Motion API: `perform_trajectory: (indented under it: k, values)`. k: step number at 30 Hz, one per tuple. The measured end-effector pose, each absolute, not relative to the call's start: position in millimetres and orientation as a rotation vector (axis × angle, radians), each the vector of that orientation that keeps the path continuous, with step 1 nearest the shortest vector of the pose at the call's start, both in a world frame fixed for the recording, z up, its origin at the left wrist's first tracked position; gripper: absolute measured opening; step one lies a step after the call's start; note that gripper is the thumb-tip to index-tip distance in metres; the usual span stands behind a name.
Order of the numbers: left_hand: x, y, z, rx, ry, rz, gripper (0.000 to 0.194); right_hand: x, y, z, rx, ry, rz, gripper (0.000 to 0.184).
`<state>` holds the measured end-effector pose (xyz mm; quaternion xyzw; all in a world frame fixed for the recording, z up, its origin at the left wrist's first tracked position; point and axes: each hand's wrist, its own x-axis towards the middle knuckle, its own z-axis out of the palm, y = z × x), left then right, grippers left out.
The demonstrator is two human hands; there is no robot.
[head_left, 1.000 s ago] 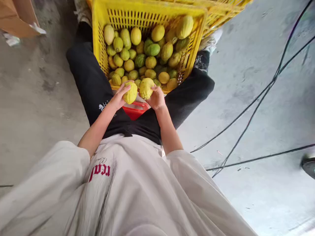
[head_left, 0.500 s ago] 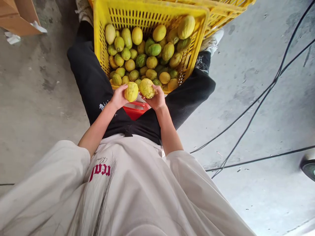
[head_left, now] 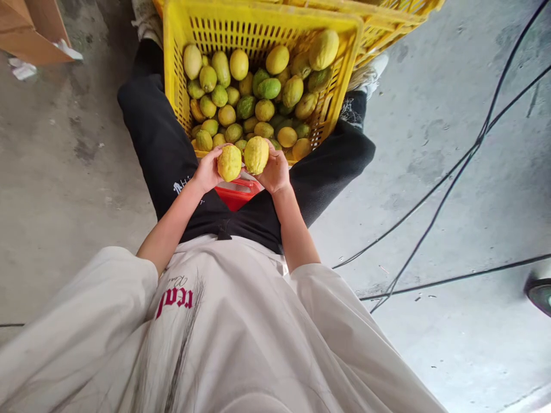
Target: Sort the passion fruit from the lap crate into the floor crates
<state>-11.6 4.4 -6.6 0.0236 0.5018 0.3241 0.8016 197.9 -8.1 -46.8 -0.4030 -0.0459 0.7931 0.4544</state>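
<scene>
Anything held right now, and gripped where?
Left hand: a yellow fruit, by its outer side. Right hand: another yellow fruit, also by its outer side.

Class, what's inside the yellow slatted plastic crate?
The yellow slatted plastic crate holds oval green and yellow fruits. Upper fruits cover those beneath and the crate's floor; two bumpy yellow fruits in the hands hide part of its near edge.
</scene>
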Motion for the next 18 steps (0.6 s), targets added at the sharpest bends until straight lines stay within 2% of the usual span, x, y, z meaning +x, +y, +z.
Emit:
perform_trajectory:
  k: [9, 15, 18]
  values:
    - [-10.2, 1.6, -11.3, 0.070, 1.111, 0.670, 0.045, 199.5, -7.8, -44.0, -1.083, -0.125, 2.011, 0.032]
    - [-13.7, 6.5, -14.4, 0.063, 1.175, 0.598, 0.063, 196.4, -9.1, -45.9, -1.161, -0.097, 1.979, 0.036]
    - [-12.8, 9.6, -11.7, 0.081, 1.167, 0.648, 0.058, 193.7, -8.1, -43.1, -1.172, -0.102, 1.950, 0.035]
